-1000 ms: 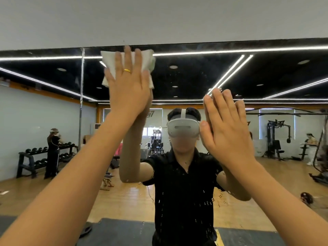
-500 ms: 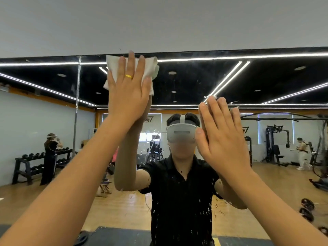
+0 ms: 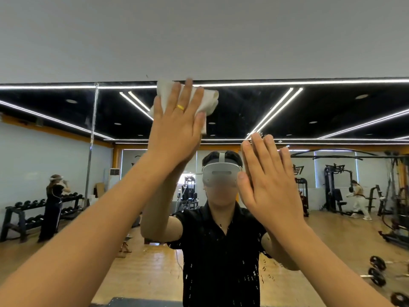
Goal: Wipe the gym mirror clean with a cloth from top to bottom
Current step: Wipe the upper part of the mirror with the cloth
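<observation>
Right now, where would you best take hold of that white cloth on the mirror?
Probably the bunched flap of the cloth sticking out right of the left hand; pinch it from the right. The rest is pressed flat to the mirror under the palm.

A plain grey wall (image 3: pixel 199 36) fills the top. Below it, a black ceiling (image 3: pixel 232 107) carries long white light strips (image 3: pixel 276 109). An orange band (image 3: pixel 55 130) tops the pale side wall (image 3: pixel 33 156). A dumbbell rack (image 3: pixel 28 209) stands at left on the wooden floor (image 3: pixel 155 269). Black weight machines (image 3: pixel 336 189) stand at right before bright windows (image 3: pixel 334 169), with loose weights (image 3: pixel 377 263) lying nearby.
</observation>
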A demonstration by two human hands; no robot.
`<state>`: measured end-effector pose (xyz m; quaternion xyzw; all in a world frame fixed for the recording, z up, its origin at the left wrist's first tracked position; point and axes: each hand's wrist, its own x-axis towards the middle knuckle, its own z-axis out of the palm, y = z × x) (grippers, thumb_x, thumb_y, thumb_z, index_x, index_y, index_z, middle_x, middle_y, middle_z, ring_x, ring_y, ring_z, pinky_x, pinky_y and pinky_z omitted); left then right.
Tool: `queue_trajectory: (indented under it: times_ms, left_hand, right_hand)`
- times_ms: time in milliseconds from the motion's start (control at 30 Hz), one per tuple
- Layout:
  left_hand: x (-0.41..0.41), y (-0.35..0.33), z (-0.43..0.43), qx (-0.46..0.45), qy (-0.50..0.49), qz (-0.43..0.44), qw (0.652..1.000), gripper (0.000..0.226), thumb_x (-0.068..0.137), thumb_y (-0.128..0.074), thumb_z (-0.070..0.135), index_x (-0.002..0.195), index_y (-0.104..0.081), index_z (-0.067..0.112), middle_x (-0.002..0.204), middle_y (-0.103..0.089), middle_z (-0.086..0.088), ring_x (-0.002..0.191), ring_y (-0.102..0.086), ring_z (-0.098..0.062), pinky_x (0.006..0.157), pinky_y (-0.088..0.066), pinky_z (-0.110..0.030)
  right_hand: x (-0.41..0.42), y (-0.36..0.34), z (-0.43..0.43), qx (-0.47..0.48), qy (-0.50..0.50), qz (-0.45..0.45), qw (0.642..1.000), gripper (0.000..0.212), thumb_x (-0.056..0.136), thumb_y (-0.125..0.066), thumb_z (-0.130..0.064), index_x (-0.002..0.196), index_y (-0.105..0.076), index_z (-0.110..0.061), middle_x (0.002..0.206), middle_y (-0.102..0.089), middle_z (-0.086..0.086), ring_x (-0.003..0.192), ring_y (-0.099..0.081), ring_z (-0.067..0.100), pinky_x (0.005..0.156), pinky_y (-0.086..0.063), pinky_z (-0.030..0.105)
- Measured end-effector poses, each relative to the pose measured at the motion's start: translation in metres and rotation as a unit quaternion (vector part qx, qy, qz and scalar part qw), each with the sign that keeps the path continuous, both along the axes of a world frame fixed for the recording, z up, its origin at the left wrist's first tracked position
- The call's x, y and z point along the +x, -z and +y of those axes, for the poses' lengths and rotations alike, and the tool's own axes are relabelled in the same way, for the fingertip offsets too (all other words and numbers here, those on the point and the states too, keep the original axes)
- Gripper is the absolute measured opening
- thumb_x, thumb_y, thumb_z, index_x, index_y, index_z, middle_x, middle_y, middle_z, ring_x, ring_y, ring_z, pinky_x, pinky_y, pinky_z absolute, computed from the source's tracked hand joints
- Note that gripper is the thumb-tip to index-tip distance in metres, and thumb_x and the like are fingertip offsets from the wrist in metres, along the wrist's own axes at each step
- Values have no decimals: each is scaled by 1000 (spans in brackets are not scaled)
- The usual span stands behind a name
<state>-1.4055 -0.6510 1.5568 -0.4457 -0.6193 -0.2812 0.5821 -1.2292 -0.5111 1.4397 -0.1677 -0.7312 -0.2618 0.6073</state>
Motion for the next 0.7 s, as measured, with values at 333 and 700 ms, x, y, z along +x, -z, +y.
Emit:
queue_trajectory:
  times_ms: [333,700]
  left_hand:
    - [2,25,3,-26,1,33,999,63,110,-16,48,165,-8,18,173,-1,-7,159,0,-26,124,0,-59]
    - [22,-24,13,-22,-10,-18,1000,65,108,-12,49,165,-2,20,173,4,-5,159,4,-27,126,-1,-60]
  right_hand:
    - [1,0,1,1,1,-7,1000,65,105,-28,-41,165,-17,-17,173,-8,5,160,0,22,129,-3,49]
    - [-2,-1,1,14,6,12,1000,64,104,-32,-40,163,-24,-15,172,-16,8,160,-7,24,128,-10,52]
